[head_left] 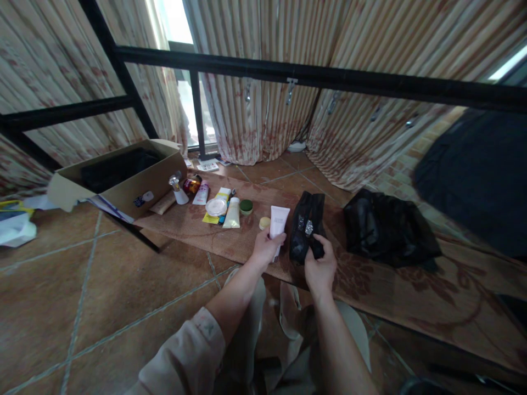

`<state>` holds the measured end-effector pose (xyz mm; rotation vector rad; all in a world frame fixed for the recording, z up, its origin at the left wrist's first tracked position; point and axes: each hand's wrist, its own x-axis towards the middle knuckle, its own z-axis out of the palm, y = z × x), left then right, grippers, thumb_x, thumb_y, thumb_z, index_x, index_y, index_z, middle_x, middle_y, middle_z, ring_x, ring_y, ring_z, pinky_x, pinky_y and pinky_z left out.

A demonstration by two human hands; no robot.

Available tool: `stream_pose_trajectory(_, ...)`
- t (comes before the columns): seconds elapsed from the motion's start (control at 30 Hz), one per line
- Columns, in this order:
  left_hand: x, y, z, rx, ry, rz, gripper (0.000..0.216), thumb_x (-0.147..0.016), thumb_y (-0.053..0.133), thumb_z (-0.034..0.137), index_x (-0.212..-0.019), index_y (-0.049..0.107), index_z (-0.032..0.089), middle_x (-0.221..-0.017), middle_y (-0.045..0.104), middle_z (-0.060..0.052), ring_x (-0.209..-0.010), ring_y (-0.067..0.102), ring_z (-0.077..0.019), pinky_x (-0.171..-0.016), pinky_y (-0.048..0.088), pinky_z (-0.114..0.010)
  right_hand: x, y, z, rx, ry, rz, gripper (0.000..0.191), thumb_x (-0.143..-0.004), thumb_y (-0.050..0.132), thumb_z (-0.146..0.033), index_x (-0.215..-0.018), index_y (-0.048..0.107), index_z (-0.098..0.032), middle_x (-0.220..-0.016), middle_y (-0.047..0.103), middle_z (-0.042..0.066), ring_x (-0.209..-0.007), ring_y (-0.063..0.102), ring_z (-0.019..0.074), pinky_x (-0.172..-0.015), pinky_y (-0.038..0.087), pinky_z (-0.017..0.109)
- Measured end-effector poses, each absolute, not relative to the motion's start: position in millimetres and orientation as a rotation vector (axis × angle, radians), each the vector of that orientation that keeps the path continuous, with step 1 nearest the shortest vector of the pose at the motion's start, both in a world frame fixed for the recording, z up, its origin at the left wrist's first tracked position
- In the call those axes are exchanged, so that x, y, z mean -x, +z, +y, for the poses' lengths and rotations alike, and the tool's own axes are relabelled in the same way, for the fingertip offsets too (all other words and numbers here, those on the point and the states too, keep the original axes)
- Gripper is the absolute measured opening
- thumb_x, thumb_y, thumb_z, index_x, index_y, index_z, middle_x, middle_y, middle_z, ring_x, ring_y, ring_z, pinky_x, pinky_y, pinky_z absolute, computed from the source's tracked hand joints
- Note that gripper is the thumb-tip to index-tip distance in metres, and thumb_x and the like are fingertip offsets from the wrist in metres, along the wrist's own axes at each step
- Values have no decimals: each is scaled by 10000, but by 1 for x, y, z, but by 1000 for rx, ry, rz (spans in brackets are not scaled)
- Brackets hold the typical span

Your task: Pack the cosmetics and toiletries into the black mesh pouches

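Observation:
My left hand is closed around the lower part of a pale pink squeeze tube, held upright just left of a black mesh pouch. Thumb and fingers of my right hand pinch the pouch's near edge. Something silvery shows on the pouch; what lies inside is hard to make out. Just beyond my left hand lies a small yellowish round item. Farther left sit a green-lidded jar, a cream tube and a round clear-topped case.
A cardboard box with dark contents stands at the left end of the cloth-covered bench. Near it are a white bottle, an amber bottle and a pink tube. A larger black bag rests at right. A black rail crosses behind.

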<state>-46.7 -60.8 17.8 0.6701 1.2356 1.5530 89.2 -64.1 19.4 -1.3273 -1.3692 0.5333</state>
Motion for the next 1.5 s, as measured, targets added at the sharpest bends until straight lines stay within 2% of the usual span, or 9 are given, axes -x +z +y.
stream_pose_trajectory(0.43, 46, 19, -61, -627, 1552, 1222, 284, -608, 744, 253, -859, 697, 129, -713, 673, -28, -591, 571, -113, -590, 459, -225, -89, 18, -63, 1323, 548, -1359, 348, -738, 557, -258, -1065, 643, -177, -1061, 677, 82, -983, 616, 214, -912, 446, 356)
stream_pose_trajectory(0.73, 45, 22, -62, -637, 1556, 1227, 235, -616, 738, 253, -807, 684, 127, -671, 655, -20, -564, 553, -108, -572, 443, -223, -89, 19, -64, 1327, 531, -1384, 351, -732, 551, -258, -1061, 641, -177, -1069, 670, 83, -999, 606, 216, -921, 436, 358)
stream_pose_trajectory(1.5, 46, 19, -60, -637, 1553, 1230, 262, -613, 732, 223, -855, 699, 127, -710, 678, -28, -585, 571, -115, -588, 459, -230, -88, 20, -64, 1325, 541, -1383, 350, -734, 560, -273, -1063, 639, -182, -1064, 672, 78, -981, 610, 212, -908, 439, 351)
